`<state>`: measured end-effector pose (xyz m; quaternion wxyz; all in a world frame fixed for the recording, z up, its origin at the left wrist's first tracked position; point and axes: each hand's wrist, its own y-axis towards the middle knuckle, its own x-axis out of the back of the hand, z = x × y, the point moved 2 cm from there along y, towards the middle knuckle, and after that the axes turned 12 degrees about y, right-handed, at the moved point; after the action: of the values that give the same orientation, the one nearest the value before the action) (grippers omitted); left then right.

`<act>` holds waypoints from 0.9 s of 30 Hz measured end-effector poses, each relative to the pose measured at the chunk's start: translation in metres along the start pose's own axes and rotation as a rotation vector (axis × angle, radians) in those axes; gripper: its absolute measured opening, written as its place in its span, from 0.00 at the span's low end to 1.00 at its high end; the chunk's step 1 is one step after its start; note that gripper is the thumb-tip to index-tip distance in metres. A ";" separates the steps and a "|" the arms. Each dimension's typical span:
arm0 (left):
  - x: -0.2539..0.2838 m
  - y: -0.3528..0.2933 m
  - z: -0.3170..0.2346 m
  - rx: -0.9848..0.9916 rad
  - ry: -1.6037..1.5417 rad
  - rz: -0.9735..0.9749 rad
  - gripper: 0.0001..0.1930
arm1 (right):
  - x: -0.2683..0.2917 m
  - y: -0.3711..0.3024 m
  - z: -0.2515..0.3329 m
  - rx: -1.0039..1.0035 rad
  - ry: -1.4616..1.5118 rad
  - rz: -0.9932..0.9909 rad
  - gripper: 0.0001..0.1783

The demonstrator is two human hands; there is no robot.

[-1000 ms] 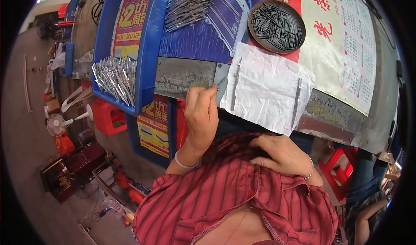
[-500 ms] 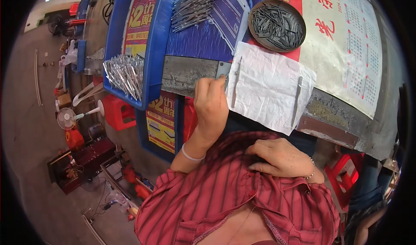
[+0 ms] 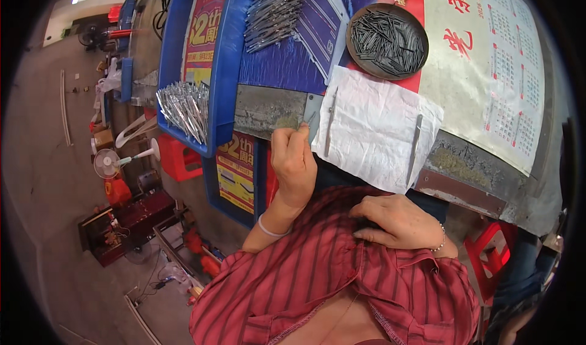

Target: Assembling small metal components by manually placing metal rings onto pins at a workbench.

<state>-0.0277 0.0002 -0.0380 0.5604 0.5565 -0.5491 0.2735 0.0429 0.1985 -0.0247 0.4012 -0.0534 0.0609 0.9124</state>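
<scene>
The left hand [image 3: 294, 165] rests at the near edge of the table [image 3: 268, 108], its grip pinching a small metal piece [image 3: 303, 125] just left of the white paper [image 3: 375, 134]. The right hand [image 3: 397, 222] lies flat on the striped shirt [image 3: 317, 284], fingers loosely spread, holding nothing.

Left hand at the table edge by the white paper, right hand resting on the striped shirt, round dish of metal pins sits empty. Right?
Not quite. In the head view the round dish is full of dark metal pins, not empty. The rest holds: left hand at the table edge by the white paper, right hand on the striped shirt.
</scene>
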 end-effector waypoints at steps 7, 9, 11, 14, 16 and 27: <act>0.000 0.006 -0.005 -0.006 0.043 -0.004 0.08 | 0.005 -0.007 0.000 0.006 0.040 0.004 0.15; 0.000 0.006 -0.003 -0.019 0.035 -0.022 0.08 | 0.001 -0.008 0.002 -0.003 0.025 0.014 0.15; -0.001 0.006 0.000 -0.028 0.029 -0.056 0.08 | -0.007 -0.009 0.004 0.042 0.004 -0.034 0.16; -0.005 0.009 0.001 -0.086 0.001 -0.085 0.09 | -0.021 -0.011 0.013 0.026 -0.068 -0.031 0.15; -0.009 0.017 0.001 -0.102 0.003 -0.097 0.08 | -0.032 -0.013 0.023 0.022 -0.128 -0.034 0.15; 0.010 -0.030 0.021 0.305 -0.599 0.129 0.09 | 0.013 -0.033 0.013 -0.112 -0.614 -1.017 0.11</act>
<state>-0.0045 -0.0291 -0.0427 0.2660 0.6535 -0.6762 0.2119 0.0575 0.2322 -0.0156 0.7837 0.1692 -0.1393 0.5811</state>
